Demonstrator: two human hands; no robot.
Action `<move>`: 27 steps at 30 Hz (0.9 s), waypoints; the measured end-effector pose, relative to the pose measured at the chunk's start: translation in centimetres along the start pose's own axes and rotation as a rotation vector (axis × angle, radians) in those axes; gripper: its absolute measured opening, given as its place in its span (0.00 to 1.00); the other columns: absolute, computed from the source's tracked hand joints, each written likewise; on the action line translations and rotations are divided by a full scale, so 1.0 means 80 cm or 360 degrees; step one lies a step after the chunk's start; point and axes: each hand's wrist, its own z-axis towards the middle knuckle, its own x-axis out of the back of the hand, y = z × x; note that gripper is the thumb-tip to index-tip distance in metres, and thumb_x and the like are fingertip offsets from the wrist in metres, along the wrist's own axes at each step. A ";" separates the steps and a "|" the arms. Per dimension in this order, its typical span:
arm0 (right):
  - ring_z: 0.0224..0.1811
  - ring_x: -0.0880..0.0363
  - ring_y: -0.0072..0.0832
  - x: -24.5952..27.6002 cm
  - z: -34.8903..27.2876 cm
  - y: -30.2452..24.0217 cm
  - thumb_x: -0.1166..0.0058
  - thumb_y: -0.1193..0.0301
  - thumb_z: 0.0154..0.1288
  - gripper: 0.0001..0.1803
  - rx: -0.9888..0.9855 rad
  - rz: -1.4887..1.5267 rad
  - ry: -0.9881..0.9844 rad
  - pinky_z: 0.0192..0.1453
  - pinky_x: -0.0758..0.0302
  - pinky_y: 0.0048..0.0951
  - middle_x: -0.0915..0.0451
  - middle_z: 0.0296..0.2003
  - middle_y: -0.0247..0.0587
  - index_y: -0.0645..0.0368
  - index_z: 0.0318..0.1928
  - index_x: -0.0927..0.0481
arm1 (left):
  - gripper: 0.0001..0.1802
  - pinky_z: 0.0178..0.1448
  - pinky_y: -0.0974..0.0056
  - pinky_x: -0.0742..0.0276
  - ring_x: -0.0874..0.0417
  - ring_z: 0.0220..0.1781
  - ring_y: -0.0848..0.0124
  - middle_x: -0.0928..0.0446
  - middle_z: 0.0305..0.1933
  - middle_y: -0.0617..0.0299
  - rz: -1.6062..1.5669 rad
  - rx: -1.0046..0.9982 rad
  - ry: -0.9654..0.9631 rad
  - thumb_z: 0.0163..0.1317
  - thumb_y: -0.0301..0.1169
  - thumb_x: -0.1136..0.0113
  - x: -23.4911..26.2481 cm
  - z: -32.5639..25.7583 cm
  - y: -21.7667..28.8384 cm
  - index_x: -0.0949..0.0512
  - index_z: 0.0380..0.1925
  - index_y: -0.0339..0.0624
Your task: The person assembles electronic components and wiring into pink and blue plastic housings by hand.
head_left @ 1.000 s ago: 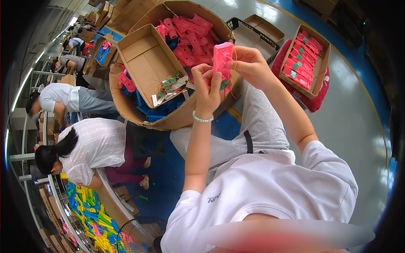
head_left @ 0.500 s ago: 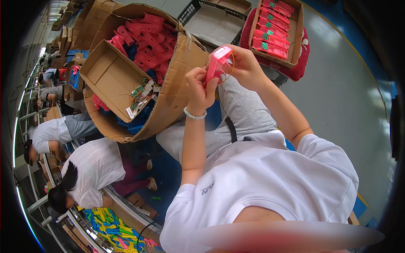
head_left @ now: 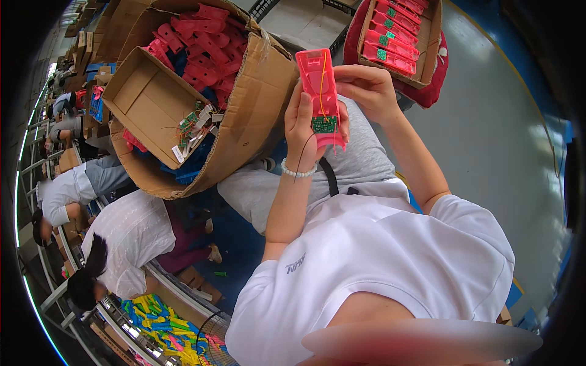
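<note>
Left hand (head_left: 302,127): grip closed around a pink shell (head_left: 313,78), held in front of the lap; inside it, a green board (head_left: 324,124) and a yellow wire (head_left: 321,85). Right hand (head_left: 373,93): fingers partly curled at the shell's right edge; cannot tell whether they grasp it. Far left: large carton (head_left: 253,85) containing pink parts (head_left: 204,58), a shallow box (head_left: 143,94) resting on top. Far right: open box (head_left: 433,52) of similar shells (head_left: 390,49).

At far left, a large carton (head_left: 256,91) carries pink parts (head_left: 201,46), with a shallow box (head_left: 146,85) over them — at far right, a red cushion (head_left: 430,96) bears another box (head_left: 432,52).
</note>
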 end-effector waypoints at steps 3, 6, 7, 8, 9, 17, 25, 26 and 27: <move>0.45 0.17 0.26 0.000 -0.002 -0.002 0.41 0.82 0.63 0.15 0.0069 -0.0230 -0.0011 0.52 0.19 0.26 0.16 0.45 0.45 0.72 0.51 0.20 | 0.24 0.22 0.61 0.21 0.20 0.20 0.63 0.23 0.29 0.46 -0.0139 0.0107 -0.0042 0.77 0.45 0.62 -0.001 -0.005 -0.001 0.38 0.61 0.38; 0.46 0.17 0.25 -0.009 -0.007 -0.003 0.41 0.82 0.63 0.17 0.0075 -0.0368 0.0031 0.53 0.19 0.26 0.17 0.45 0.45 0.72 0.52 0.21 | 0.24 0.23 0.62 0.20 0.20 0.20 0.63 0.23 0.29 0.46 -0.0171 0.0121 0.0015 0.77 0.45 0.62 -0.001 -0.008 -0.002 0.38 0.60 0.38; 0.47 0.18 0.25 -0.018 -0.006 -0.006 0.41 0.82 0.63 0.17 0.0037 -0.0327 0.0083 0.54 0.20 0.26 0.17 0.45 0.45 0.72 0.53 0.22 | 0.24 0.23 0.61 0.20 0.19 0.21 0.63 0.22 0.30 0.46 -0.0133 0.0076 0.0014 0.77 0.45 0.62 0.003 -0.010 -0.005 0.38 0.62 0.39; 0.47 0.18 0.25 -0.024 -0.006 -0.006 0.41 0.83 0.63 0.18 -0.0001 -0.0286 0.0135 0.54 0.20 0.26 0.17 0.45 0.45 0.71 0.54 0.22 | 0.25 0.23 0.61 0.19 0.19 0.21 0.62 0.22 0.30 0.46 -0.0095 0.0032 0.0013 0.77 0.45 0.62 0.005 -0.011 -0.005 0.39 0.63 0.39; 0.47 0.18 0.25 -0.027 -0.006 -0.005 0.41 0.83 0.63 0.18 -0.0008 -0.0292 0.0131 0.54 0.20 0.26 0.17 0.45 0.45 0.71 0.54 0.22 | 0.25 0.23 0.61 0.19 0.19 0.21 0.62 0.22 0.30 0.46 -0.0104 0.0030 0.0018 0.77 0.45 0.62 0.003 -0.013 -0.006 0.39 0.63 0.39; 0.45 0.19 0.21 -0.029 -0.002 -0.009 0.43 0.76 0.64 0.21 -0.0364 0.0082 -0.0066 0.49 0.19 0.23 0.17 0.43 0.42 0.71 0.57 0.25 | 0.26 0.48 0.73 0.23 0.20 0.40 0.76 0.23 0.54 0.52 0.0860 -0.0524 0.0211 0.76 0.34 0.57 0.043 -0.022 -0.030 0.43 0.71 0.39; 0.48 0.17 0.29 -0.055 -0.005 -0.003 0.40 0.86 0.57 0.23 0.0042 -0.0864 0.0028 0.52 0.19 0.28 0.18 0.49 0.44 0.65 0.55 0.21 | 0.24 0.57 0.67 0.26 0.27 0.48 0.70 0.30 0.58 0.53 0.1115 -0.0691 0.0429 0.71 0.32 0.48 0.025 -0.031 -0.005 0.32 0.64 0.35; 0.48 0.17 0.29 -0.059 -0.003 -0.005 0.40 0.86 0.57 0.23 0.0032 -0.0865 0.0017 0.52 0.19 0.28 0.18 0.49 0.44 0.65 0.55 0.21 | 0.23 0.59 0.66 0.27 0.28 0.53 0.68 0.32 0.60 0.52 0.1073 -0.0802 0.0455 0.70 0.31 0.47 0.021 -0.028 0.003 0.31 0.63 0.34; 0.48 0.16 0.32 -0.065 -0.002 -0.008 0.40 0.86 0.55 0.24 0.0177 -0.1062 -0.0061 0.52 0.19 0.29 0.18 0.50 0.45 0.63 0.55 0.21 | 0.23 0.61 0.64 0.28 0.29 0.58 0.65 0.34 0.61 0.51 0.1033 -0.0915 0.0482 0.68 0.29 0.46 0.018 -0.026 0.010 0.30 0.61 0.33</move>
